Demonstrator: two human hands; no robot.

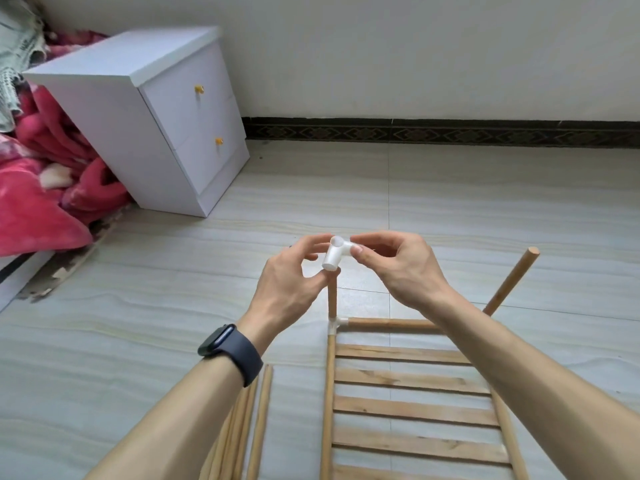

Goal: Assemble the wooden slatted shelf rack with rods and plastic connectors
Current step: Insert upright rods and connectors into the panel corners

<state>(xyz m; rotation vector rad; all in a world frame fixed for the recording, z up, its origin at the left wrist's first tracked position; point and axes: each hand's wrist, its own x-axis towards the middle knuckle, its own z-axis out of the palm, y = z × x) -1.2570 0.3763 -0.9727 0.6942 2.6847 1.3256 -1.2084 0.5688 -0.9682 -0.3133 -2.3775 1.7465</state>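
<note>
A plain off-white wall (415, 46) meets a floor of large pale grey tiles with faint wood-like streaks (485, 202) along a dark patterned skirting band (450, 133). At the left stands a white two-drawer bedside cabinet with small yellow knobs (114, 109), and a crumpled pink-red fleece blanket (41, 188) lies heaped just beside it. The light is soft and even.
</note>
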